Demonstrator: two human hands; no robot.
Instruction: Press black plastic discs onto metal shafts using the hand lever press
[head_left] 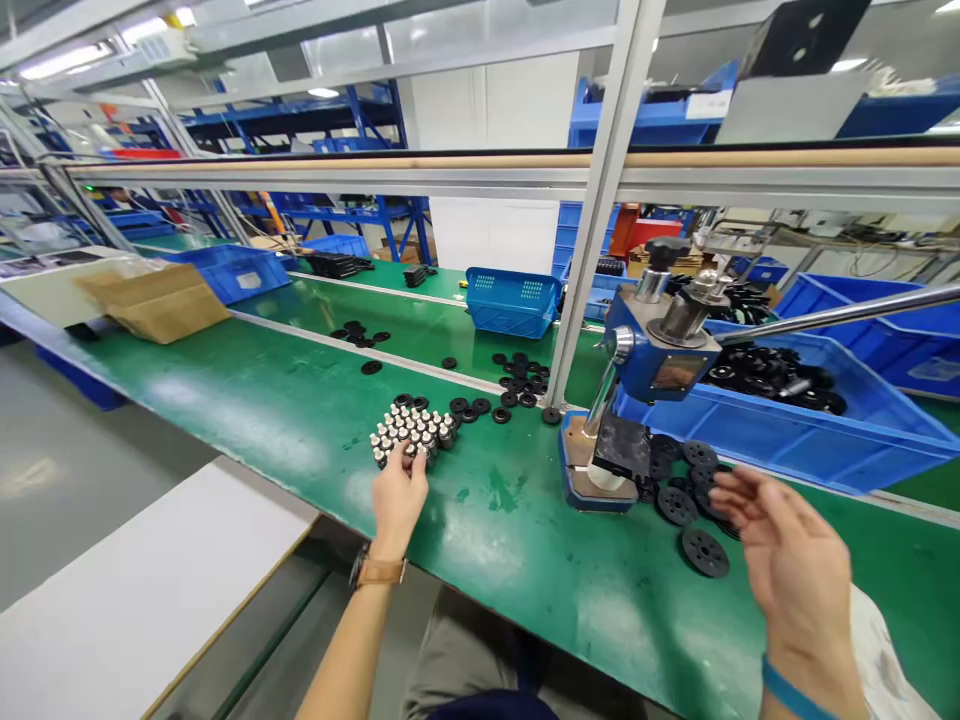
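Observation:
My left hand [400, 497] reaches to the near edge of a tight cluster of small black parts with silvery metal tips [405, 425], standing upright. Thumb and forefinger are closed around one of these metal-tipped parts [410, 452]. My right hand [787, 550] hovers at the right with loosely bent fingers, and nothing shows in it. Beside its fingertips lie several flat black discs with holes [705, 553]. Between the hands stands a blue hand press [660, 350] with a long metal lever [840, 310]. A black block [622, 447] sits on its base.
Black ring-shaped parts [517, 385] lie scattered behind the cluster. A blue bin [795, 430] of black parts stands behind the press. A metal post [592, 250] rises from the green bench [300, 400]. A blue basket [514, 303] and a cardboard box [154, 303] stand farther back.

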